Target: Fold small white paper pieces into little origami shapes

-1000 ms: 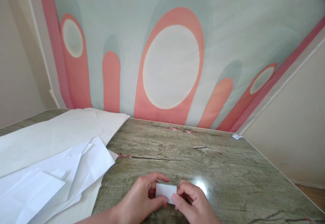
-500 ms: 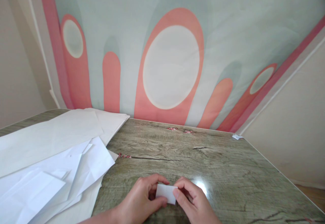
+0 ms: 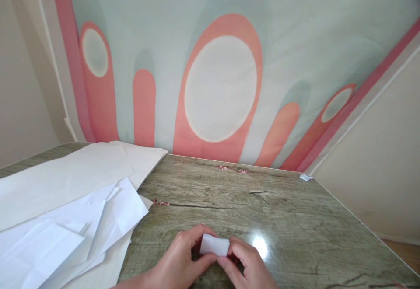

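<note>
L hand (image 3: 180,256): bare | R hand (image 3: 248,260): bare | L f'arm (image 3: 136,281): bare, cut off @ view edge

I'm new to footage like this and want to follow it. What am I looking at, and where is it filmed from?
There is no machine here: these are a person's two bare hands. The view comes from one camera worn on that person's head, looking forward and down.

The left hand and right hand meet near the bottom, holding a small white piece between them; it looks like folded paper.

Below them is a wood-patterned table. On its left side lie large off-white sheets, with smaller white papers overlapping on top. A little whitish scrap sits at the far right corner; I can't tell what it is.

Behind the table is a pale green backdrop with coral shapes and pale ovals.
</note>
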Demonstrator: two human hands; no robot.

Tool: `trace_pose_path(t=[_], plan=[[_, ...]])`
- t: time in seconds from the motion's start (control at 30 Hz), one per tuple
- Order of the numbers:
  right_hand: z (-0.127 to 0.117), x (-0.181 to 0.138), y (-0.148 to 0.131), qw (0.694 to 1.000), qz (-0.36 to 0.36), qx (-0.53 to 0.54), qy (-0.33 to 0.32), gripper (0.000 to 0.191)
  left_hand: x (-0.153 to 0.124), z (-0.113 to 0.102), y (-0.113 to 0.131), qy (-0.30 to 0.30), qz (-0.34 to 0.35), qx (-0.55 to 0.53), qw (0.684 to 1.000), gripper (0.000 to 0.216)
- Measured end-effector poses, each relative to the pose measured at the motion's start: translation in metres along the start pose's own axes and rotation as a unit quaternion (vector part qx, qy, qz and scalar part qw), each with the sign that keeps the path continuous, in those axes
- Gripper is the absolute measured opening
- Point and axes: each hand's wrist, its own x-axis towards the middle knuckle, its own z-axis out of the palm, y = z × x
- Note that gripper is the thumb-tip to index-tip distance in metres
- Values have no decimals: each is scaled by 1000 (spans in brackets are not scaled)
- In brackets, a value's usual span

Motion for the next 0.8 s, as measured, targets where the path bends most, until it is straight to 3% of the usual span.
trace_pose_path(t=[0.17,0.33,0.63,0.8], plan=[[-3,2,-2,997,49,52,2,32,4,2,-5,20,-15,-98,995,18],[-6,1,4,993,72,97,11,30,7,2,-7,1,-51,-214,975,22],[-6,1,16,981,119,150,38,32,10,-3,-4,-11,-86,-189,978,25],[-5,0,15,969,109,183,125,22,9,-4,-1,-10,-77,-181,980,30]])
